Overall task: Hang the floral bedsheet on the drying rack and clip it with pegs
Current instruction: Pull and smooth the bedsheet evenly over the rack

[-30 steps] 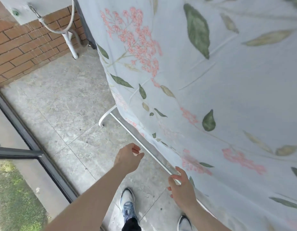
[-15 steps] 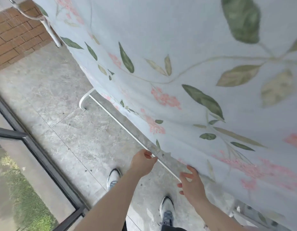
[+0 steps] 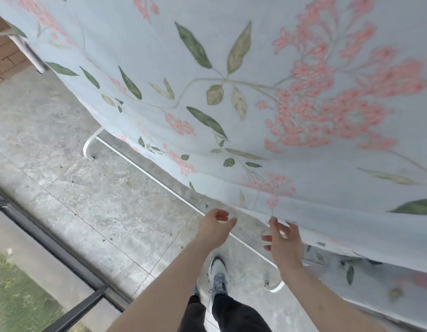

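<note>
Below bedsheet (image 3: 231,97) hem, left hand (image 3: 213,227) newly unclenched

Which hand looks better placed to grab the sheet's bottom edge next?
Probably the right hand: its fingertips already reach the lower hem of the floral bedsheet. The left hand hangs open beside the hem, clear of the cloth, above the rack's white bar.

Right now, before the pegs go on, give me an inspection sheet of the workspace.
Surface: grey tiled floor, bare.
Job's things: floral bedsheet draped over the rack; white base bar on the floor; no pegs seen.
Clutter: nothing seen.
Hands: left hand open, near the hem, touching nothing; right hand with fingertips at the hem, grip unclear.
Cables: nothing seen.
Surroundings: brick wall, dark door frame, grass.
</note>
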